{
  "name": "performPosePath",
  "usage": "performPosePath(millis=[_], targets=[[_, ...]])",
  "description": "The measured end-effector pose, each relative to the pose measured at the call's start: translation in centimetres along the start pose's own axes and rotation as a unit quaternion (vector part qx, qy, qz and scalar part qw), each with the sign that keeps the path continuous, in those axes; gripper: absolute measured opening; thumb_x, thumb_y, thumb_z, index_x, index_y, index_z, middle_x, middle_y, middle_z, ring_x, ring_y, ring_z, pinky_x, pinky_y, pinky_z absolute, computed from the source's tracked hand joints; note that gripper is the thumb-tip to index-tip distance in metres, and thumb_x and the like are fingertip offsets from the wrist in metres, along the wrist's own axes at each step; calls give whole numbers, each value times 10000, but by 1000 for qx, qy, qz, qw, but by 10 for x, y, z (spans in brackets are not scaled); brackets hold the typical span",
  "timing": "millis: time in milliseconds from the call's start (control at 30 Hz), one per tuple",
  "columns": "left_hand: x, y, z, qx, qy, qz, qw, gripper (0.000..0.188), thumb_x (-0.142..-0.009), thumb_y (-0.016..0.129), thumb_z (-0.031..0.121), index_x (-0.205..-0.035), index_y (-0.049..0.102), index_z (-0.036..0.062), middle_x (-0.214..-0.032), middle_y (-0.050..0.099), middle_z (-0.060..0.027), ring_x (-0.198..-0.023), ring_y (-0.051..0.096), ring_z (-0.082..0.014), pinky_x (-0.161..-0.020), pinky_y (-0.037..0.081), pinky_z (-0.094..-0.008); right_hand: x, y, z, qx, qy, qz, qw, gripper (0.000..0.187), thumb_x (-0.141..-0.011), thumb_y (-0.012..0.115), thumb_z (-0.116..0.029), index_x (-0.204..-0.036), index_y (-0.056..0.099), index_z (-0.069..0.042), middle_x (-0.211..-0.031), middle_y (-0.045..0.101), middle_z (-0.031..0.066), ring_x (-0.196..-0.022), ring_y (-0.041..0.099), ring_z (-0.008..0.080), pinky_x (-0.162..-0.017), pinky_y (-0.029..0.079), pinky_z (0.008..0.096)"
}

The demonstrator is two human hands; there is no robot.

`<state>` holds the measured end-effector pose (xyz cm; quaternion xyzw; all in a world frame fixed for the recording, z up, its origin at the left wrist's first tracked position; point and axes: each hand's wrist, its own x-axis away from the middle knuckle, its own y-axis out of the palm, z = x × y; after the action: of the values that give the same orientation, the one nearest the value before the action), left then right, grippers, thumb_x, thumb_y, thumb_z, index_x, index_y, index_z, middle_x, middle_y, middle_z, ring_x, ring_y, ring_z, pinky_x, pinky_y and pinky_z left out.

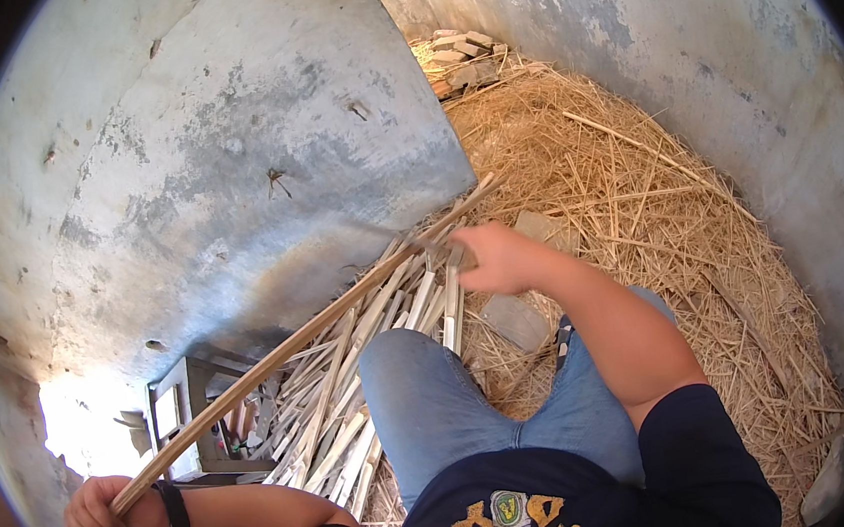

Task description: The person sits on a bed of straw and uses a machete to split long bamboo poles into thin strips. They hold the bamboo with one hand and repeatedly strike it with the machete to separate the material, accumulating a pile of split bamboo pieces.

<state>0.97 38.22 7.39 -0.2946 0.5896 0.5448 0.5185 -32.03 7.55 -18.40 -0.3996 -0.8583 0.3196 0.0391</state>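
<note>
My left hand (119, 524), with a dark band at its wrist, is wrapped round the lower end of a long wooden strip (289, 347). The strip slants up to the right across the picture, passing over a pile of split strips (351, 370). Closer to its far end, my right hand (500, 259) is closed on a thin blade-like tool (438, 248). Motion smears the tool, so its exact kind is unclear. It lies across or right beside the strip; whether it touches cannot be told.
Straw (639, 214) covers the floor ahead and to the right. A grey wall (232, 160) stands close on the left. Beside the pile is a small dark-framed shelf (195, 424). Flat stones (515, 322) lie by my feet, and bricks (463, 47) are heaped far off.
</note>
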Motion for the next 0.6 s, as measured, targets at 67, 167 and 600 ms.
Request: performPosePath(millis=[67, 167, 600], targets=[[-4, 7, -1, 9, 9, -30, 999, 210, -784, 661, 21, -613, 574, 106, -592, 500, 38, -442, 422, -47, -450, 367, -188, 3, -4, -20, 6, -20, -64, 998, 399, -786, 652, -196, -1129, 605, 1, -944, 686, 217, -886, 680, 338, -806, 536, 436], [-10, 12, -6, 24, -14, -42, 999, 203, -765, 674, 28, -615, 564, 109, -552, 488, 41, -420, 411, -42, -441, 364, -181, -5, -15, -24, 9, 62, -128, 990, 414, -792, 647, -192, -1150, 599, 9, -1049, 686, 225, -979, 672, 324, -854, 538, 434], [-5, -16, 8, -59, 66, 59, 994, 173, -805, 588, 48, -658, 512, 97, -613, 426, 25, -525, 399, -79, -514, 363, -212, -12, -14, 37, -72, 171, 125, 975, 376, -799, 654, -133, -1141, 617, 19, -921, 715, 177, -876, 702, 281, -807, 551, 377]])
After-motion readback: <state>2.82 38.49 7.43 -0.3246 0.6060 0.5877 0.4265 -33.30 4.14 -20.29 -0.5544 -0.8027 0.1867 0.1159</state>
